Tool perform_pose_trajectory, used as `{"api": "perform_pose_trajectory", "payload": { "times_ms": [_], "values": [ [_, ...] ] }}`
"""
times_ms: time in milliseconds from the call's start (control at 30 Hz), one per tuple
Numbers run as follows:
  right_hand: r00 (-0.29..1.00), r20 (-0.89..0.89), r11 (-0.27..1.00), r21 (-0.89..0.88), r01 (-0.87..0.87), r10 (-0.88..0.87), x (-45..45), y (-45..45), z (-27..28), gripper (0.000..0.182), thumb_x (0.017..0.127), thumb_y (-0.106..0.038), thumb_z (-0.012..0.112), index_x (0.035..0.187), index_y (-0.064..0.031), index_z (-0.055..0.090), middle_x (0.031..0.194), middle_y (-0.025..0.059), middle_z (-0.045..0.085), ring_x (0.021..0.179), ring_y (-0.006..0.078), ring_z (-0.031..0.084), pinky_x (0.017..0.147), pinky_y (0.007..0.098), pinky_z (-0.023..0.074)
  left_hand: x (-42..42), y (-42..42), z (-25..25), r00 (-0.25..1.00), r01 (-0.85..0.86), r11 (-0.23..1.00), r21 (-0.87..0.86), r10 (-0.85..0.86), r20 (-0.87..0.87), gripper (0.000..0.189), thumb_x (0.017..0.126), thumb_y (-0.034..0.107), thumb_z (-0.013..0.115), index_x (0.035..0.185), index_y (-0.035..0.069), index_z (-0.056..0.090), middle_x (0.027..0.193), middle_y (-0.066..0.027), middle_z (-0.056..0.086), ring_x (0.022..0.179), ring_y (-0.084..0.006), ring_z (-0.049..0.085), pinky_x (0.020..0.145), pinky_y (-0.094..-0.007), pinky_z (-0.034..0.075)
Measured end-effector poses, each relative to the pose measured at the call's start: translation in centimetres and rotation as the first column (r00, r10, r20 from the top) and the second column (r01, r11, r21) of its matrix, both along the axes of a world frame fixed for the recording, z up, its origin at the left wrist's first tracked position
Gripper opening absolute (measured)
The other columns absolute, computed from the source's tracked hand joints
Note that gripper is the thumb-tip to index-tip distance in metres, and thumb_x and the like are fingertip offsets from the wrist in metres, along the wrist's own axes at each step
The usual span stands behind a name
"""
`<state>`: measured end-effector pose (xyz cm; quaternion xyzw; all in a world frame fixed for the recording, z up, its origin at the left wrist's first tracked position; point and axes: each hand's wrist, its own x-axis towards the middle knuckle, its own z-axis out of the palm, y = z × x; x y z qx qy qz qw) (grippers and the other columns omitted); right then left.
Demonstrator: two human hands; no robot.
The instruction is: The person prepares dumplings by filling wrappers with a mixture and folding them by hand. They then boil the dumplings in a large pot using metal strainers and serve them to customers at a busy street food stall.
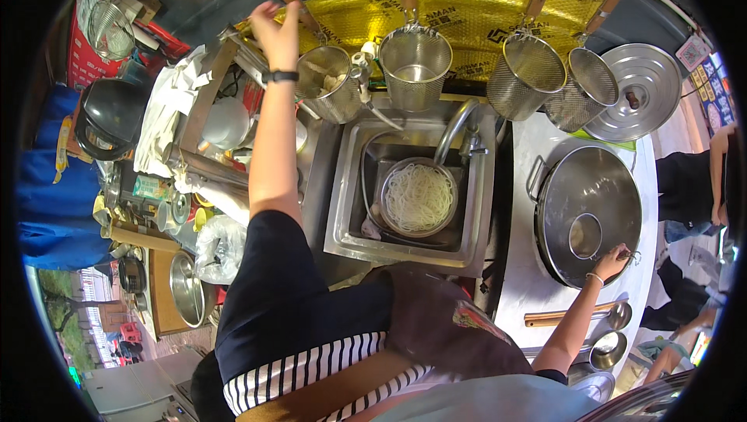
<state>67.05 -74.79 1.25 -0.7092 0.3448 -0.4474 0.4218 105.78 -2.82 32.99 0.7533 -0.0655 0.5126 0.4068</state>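
My left hand (275,36), with a dark band on its wrist, is raised at the upper left with fingers apart and nothing in it. Just beside it is the wooden handle (295,1) of a hanging mesh noodle strainer (330,94) with pale pieces inside. At the right, my right hand (610,263) grips a metal ladle (585,236) at the rim of a large steel pot (557,212). The ladle's bowl is inside the pot. Before me, a round bowl or strainer of white noodles (419,197) sits in the steel sink (337,212) under the faucet (461,121).
More mesh strainers (415,80) hang along the back wall. A steel lid (653,92) leans at the back right. Wooden-handled ladles (575,316) lie on the white counter (519,282). A wooden frame with white cloths (169,110) stands left. People (686,188) are beyond the counter.
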Motion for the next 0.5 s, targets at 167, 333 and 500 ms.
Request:
{"api": "perform_pose_trajectory", "payload": {
  "times_ms": [167,333,500],
  "values": [
    [0.996,-0.042,0.997,-0.038,0.072,-0.074,0.9,1.0,0.4,0.013,0.093,-0.011,0.05,0.089,0.0011,0.053,0.072,0.0027,0.049,0.061,0.0106,0.043,0.056,0.0253,0.0382,3.5,1.9,0.5,0.737,0.521,0.783,-0.338,-0.613,-0.285,0.019,0.089,0.008,0.057,0.104,0.0,0.048,0.093,-0.0076,0.059,0.088,-0.0176,0.059,0.077,-0.0285,0.046],
    [0.992,-0.119,0.995,-0.089,-0.039,0.029,0.1,1.6,0.9,0.018,0.092,-0.016,0.053,0.09,0.0016,0.054,0.074,0.0044,0.052,0.065,0.0123,0.047,0.059,0.0268,0.0406,-3.9,2.6,1.3,0.797,0.551,0.791,-0.264,-0.593,-0.113,0.013,0.086,-0.001,0.056,0.096,0.0,0.049,0.088,-0.0098,0.061,0.082,-0.0184,0.062,0.077,-0.0291,0.049],
    [0.906,-0.4,0.907,-0.418,-0.049,-0.135,-2.5,0.2,1.1,0.024,0.088,-0.023,0.058,0.098,-0.0013,0.062,0.088,0.0173,0.063,0.076,0.0307,0.06,0.07,0.0383,0.047,-12.1,-1.8,1.7,0.762,0.621,0.784,-0.01,-0.606,-0.23,0.017,0.079,-0.005,0.062,0.095,0.0,0.057,0.088,-0.008,0.063,0.081,-0.0132,0.06,0.077,-0.0246,0.048]
  ]
}}
